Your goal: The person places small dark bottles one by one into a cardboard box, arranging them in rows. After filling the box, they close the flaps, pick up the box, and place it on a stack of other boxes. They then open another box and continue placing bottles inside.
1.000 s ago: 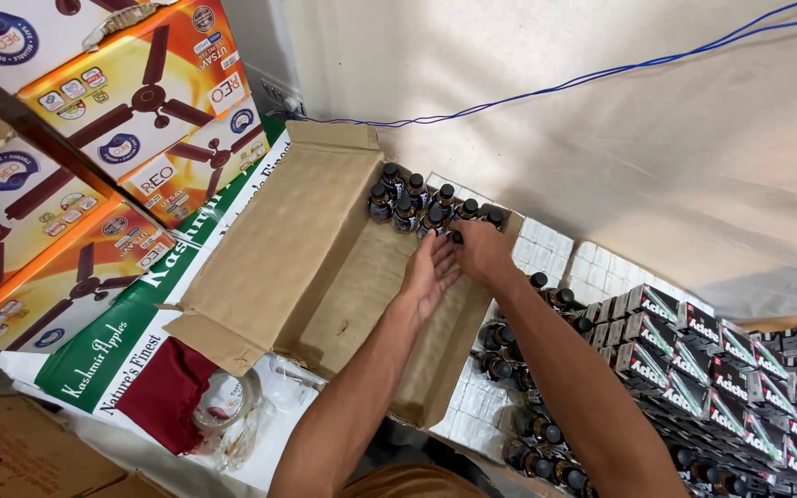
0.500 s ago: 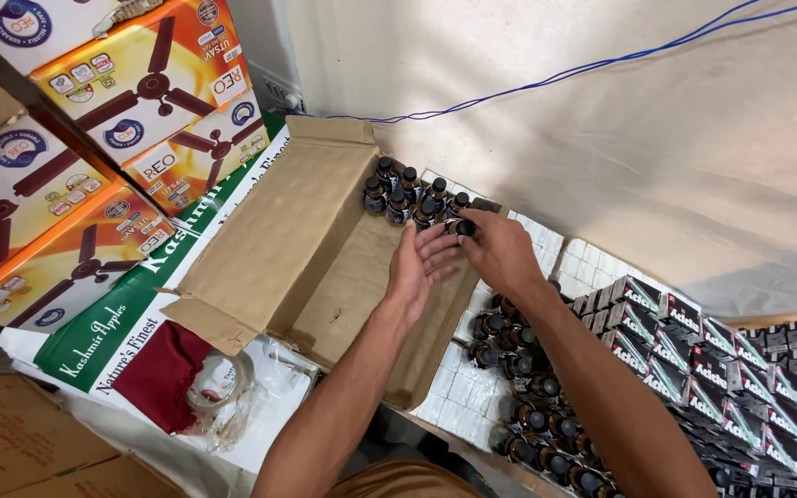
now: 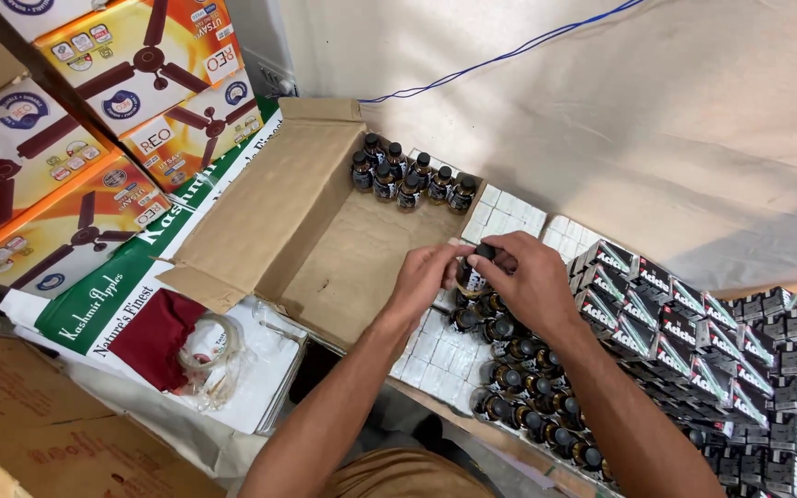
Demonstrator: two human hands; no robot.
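Together, our left hand (image 3: 424,277) and right hand (image 3: 529,277) pinch one small dark bottle (image 3: 472,273) just above the loose bottles (image 3: 523,387) beside the open carton (image 3: 325,231). Seven bottles (image 3: 408,175) stand along the carton's far wall. Half a second earlier, both hands reached deeper into the carton. Black packets (image 3: 712,341) crowd the right; fan boxes (image 3: 94,120) stack left.
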